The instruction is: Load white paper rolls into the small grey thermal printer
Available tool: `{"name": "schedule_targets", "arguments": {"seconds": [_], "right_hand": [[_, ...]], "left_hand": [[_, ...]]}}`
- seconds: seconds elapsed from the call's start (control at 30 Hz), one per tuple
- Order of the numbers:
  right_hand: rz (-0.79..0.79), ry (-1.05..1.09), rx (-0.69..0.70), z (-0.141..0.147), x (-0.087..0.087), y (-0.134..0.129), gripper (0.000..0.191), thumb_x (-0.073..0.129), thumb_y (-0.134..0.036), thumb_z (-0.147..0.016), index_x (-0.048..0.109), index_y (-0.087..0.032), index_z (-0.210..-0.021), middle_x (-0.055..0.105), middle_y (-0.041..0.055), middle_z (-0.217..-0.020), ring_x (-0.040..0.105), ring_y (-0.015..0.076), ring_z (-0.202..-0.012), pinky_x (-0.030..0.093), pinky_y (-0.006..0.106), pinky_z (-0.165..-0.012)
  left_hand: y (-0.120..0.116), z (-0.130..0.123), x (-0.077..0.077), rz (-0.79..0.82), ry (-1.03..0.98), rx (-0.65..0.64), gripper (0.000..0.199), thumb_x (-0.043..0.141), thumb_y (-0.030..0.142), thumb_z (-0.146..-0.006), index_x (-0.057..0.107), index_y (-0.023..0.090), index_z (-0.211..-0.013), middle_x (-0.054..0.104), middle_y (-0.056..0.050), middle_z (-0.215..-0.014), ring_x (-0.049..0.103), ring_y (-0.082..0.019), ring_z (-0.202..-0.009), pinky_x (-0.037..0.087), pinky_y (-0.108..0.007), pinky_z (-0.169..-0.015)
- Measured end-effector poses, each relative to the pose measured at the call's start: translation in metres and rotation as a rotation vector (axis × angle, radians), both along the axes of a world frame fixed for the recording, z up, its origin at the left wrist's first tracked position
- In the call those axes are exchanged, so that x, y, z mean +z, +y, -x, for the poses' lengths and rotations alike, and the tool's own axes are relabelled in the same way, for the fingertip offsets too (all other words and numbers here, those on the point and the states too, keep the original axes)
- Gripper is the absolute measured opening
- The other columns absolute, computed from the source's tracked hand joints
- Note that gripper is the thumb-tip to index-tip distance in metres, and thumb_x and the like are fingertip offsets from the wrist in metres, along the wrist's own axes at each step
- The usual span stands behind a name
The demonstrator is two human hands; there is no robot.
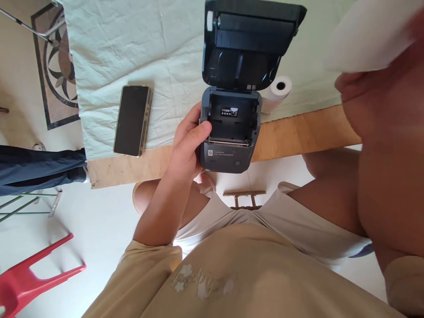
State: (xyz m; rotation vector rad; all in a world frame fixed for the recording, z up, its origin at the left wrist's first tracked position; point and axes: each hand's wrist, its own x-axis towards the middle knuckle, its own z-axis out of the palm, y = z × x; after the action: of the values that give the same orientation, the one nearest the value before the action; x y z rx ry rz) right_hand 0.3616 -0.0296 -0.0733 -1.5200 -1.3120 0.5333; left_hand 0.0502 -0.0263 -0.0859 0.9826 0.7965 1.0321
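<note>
My left hand (191,143) grips the side of a dark portable label printer (227,161), with the thumb over its edge. The printer's lid (251,48) is swung up, so the black paper bay (232,128) lies bare, with a small printed label and no roll inside. Close to the camera at the upper right, my right hand (380,99) is closed on a white roll-shaped object (371,35), blurred and partly out of frame. Just behind the printer, a white paper roll (280,88) lies on the cloth, partly hidden by the printer.
A smartphone (131,121) lies left of the printer on the pale green cloth (168,39). The wooden table edge (304,130) runs beneath my left forearm. A red plastic stool (23,282) stands at the lower left, near another person's trouser leg (39,170).
</note>
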Motion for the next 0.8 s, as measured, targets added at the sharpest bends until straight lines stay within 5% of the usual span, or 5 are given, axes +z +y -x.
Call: {"name": "schedule_targets", "arguments": {"seconds": [0.1, 0.27, 0.53, 0.67, 0.8], "right_hand": [[-0.210, 0.234, -0.171, 0.007, -0.024, 0.020, 0.031, 0.071, -0.033, -0.073, 0.064, -0.027, -0.103, 0.060, -0.0010, -0.079, 0.054, 0.0140, -0.055, 0.042, 0.031, -0.047], [-0.009, -0.480, -0.160, 0.005, 0.002, 0.001, 0.039, 0.084, -0.028, -0.088, 0.080, -0.018, -0.125, 0.081, 0.0119, -0.132, 0.078, 0.0304, -0.121, 0.061, 0.047, -0.102], [0.491, -0.514, -0.335, -0.003, 0.019, 0.002, 0.072, 0.087, -0.021, -0.088, 0.068, -0.019, -0.158, 0.073, 0.0106, -0.156, 0.072, 0.0349, -0.138, 0.049, 0.057, -0.119], [0.000, -0.535, -0.172, 0.003, 0.017, -0.015, 0.065, 0.076, -0.035, -0.100, 0.065, -0.017, -0.162, 0.071, 0.0117, -0.160, 0.066, 0.0383, -0.155, 0.046, 0.054, -0.129], [-0.284, -0.486, 0.128, 0.033, 0.003, -0.021, 0.054, 0.071, -0.029, -0.095, 0.070, -0.022, -0.148, 0.078, 0.0111, -0.137, 0.079, 0.0297, -0.118, 0.060, 0.048, -0.105]], "left_hand": [[0.000, 0.002, 0.003, 0.004, -0.024, -0.021, 0.033, 0.072, 0.053, -0.107, 0.084, 0.023, -0.114, 0.081, -0.005, -0.101, 0.077, -0.019, -0.075, 0.054, -0.030, -0.057], [0.001, 0.003, 0.009, 0.000, 0.032, 0.008, 0.033, 0.080, 0.054, -0.102, 0.086, 0.025, -0.115, 0.083, -0.005, -0.104, 0.084, -0.024, -0.095, 0.061, -0.030, -0.065], [-0.001, 0.000, 0.013, 0.028, 0.024, -0.013, 0.031, 0.076, 0.054, -0.103, 0.085, 0.025, -0.110, 0.085, -0.007, -0.102, 0.077, -0.036, -0.147, 0.070, -0.044, -0.113], [-0.001, -0.001, 0.012, 0.026, 0.025, -0.002, 0.032, 0.079, 0.055, -0.102, 0.084, 0.025, -0.110, 0.084, -0.006, -0.100, 0.080, -0.037, -0.142, 0.071, -0.043, -0.106], [0.000, 0.000, 0.013, 0.025, 0.074, 0.013, 0.034, 0.079, 0.056, -0.101, 0.084, 0.025, -0.116, 0.083, -0.005, -0.104, 0.086, -0.032, -0.116, 0.069, -0.035, -0.082]]}}
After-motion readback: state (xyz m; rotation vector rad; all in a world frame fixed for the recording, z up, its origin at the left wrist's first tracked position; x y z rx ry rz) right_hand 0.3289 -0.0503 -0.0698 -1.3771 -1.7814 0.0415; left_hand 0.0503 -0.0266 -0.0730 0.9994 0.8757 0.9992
